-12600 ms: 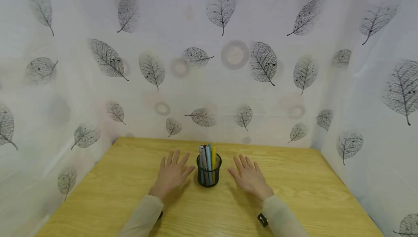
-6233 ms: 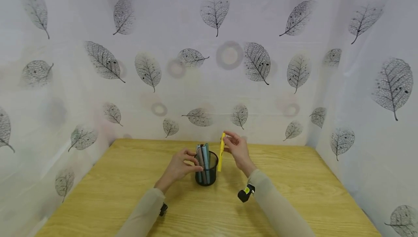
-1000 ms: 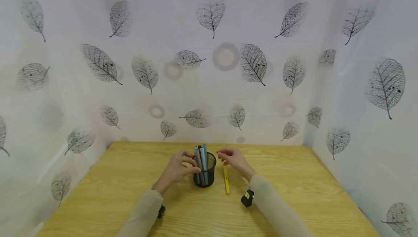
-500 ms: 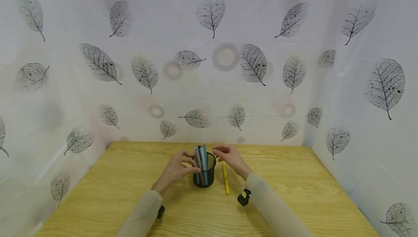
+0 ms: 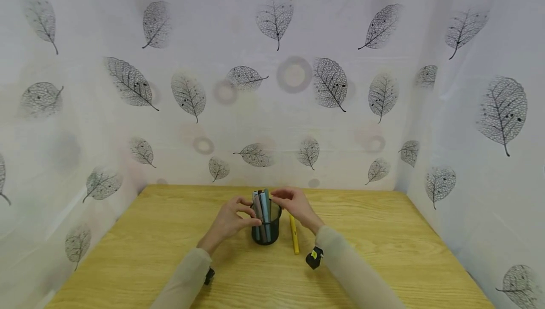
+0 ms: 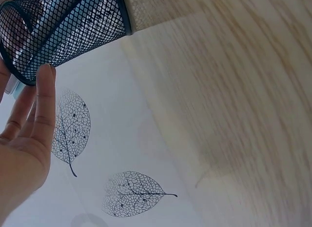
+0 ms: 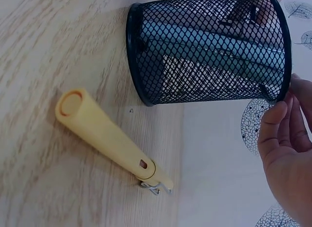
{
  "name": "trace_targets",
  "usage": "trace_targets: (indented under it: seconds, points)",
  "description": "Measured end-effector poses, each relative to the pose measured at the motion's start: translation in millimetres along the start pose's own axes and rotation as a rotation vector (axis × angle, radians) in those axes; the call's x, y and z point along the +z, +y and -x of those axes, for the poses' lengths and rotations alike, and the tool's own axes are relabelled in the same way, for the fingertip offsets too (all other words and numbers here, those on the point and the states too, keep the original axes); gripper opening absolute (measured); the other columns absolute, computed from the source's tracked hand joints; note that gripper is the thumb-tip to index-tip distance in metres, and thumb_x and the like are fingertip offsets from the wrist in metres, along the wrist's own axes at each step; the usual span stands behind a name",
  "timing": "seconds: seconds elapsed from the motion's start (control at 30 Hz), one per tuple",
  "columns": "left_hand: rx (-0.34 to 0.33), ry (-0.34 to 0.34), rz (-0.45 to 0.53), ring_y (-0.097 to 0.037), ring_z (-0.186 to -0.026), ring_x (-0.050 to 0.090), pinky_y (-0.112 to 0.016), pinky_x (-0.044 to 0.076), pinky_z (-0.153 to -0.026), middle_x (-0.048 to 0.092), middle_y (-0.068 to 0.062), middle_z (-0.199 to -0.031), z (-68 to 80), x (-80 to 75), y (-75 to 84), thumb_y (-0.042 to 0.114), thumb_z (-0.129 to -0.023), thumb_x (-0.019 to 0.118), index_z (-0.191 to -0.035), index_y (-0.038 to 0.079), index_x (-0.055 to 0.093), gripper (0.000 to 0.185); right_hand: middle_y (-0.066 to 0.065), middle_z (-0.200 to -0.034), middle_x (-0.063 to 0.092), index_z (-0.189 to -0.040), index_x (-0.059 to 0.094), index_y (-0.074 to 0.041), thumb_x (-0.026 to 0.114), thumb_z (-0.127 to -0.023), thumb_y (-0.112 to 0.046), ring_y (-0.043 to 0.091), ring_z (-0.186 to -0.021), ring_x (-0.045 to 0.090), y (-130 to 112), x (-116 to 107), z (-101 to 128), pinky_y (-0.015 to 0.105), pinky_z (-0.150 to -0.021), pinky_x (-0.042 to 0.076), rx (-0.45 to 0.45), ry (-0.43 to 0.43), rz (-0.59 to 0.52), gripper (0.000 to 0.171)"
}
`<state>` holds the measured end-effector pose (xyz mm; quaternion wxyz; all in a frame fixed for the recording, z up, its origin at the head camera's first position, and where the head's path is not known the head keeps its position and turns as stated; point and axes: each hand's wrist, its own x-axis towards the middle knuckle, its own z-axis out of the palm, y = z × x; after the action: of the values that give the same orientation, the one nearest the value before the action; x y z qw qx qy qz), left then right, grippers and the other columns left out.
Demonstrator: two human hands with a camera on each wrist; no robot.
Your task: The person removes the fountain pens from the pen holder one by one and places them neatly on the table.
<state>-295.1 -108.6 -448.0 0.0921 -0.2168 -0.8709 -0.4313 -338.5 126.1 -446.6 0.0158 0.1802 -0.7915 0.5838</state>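
Note:
A black mesh pen holder (image 5: 272, 234) stands upright on the table, with several pens (image 5: 265, 205) in grey, light blue and teal inside. My left hand (image 5: 230, 218) holds its left side by the rim, fingers behind and thumb in front; the mesh also shows in the left wrist view (image 6: 92, 29). At the opposite rim is my right hand (image 5: 297, 206), its thumb and fingertips right beside the teal pen's top and pinching nothing visible. To the right of the holder lies a yellow pen (image 5: 294, 239), its metal clip (image 7: 155, 189) visible in the right wrist view.
The wood-grain table (image 5: 179, 242) runs back to a pale curtain (image 5: 238, 124) printed with dark leaves, which also closes off both sides. A black device (image 5: 313, 258) hangs under the right sleeve, another (image 5: 209, 276) under the left.
Earlier, the right hand lifted the yellow pen out of the holder and laid it on the table. Over the last second it has moved left to the rim. The left hand stays put.

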Motion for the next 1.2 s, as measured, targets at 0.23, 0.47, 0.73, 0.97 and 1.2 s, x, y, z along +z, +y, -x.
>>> trace_targets:
  seconds: [0.23,0.47,0.73,0.97,1.2]
  points:
    - [-0.015,-0.002,0.003,-0.024,-0.107,0.06,-0.035,0.05,-0.079,0.064,0.002,-0.111,1.0,-1.0,2.9,0.036,-0.073,0.086,-0.075,0.027,0.075,0.015,0.005,-0.107,0.073,-0.113,0.073,-0.014,0.069,-0.093,-0.02,0.014,-0.096,0.066,-7.6,1.5,-1.6,0.035,-0.087,0.053,-0.055,-0.001,0.062,0.021]
    - [-0.01,-0.006,0.007,-0.024,-0.107,0.06,-0.034,0.05,-0.078,0.064,0.001,-0.11,0.7,-0.8,2.3,0.036,-0.073,0.086,-0.075,0.027,0.075,0.014,0.003,-0.104,0.071,-0.117,0.071,-0.015,0.068,-0.094,-0.02,0.015,-0.095,0.064,-14.0,5.0,-5.2,0.035,-0.085,0.053,-0.063,-0.054,0.117,0.025]
    - [0.0,-0.002,-0.005,-0.027,-0.107,0.06,-0.041,0.051,-0.082,0.065,-0.001,-0.111,-0.4,-1.5,2.4,0.039,-0.073,0.085,-0.075,0.026,0.075,0.017,0.006,-0.098,0.065,-0.121,0.07,-0.017,0.066,-0.095,-0.018,0.016,-0.088,0.059,-15.8,7.8,-5.2,0.033,-0.074,0.051,-0.086,-0.098,0.131,0.027]
    - [-0.004,-0.018,0.01,-0.029,-0.109,0.06,-0.052,0.051,-0.088,0.065,-0.002,-0.112,-1.0,-2.1,3.1,0.04,-0.073,0.085,-0.075,0.027,0.075,0.016,0.004,-0.093,0.06,-0.124,0.068,-0.021,0.064,-0.096,-0.02,0.014,-0.084,0.057,-17.5,10.0,-4.8,0.025,-0.065,0.045,-0.081,-0.114,0.168,0.028]
    - [-0.011,-0.015,0.006,-0.029,-0.108,0.06,-0.048,0.052,-0.085,0.064,-0.001,-0.113,0.4,-2.0,3.1,0.039,-0.073,0.085,-0.075,0.027,0.075,0.016,0.009,-0.1,0.064,-0.121,0.067,-0.012,0.066,-0.095,-0.017,0.019,-0.089,0.059,-22.2,10.8,-0.8,0.028,-0.071,0.048,-0.064,-0.094,0.126,0.027]
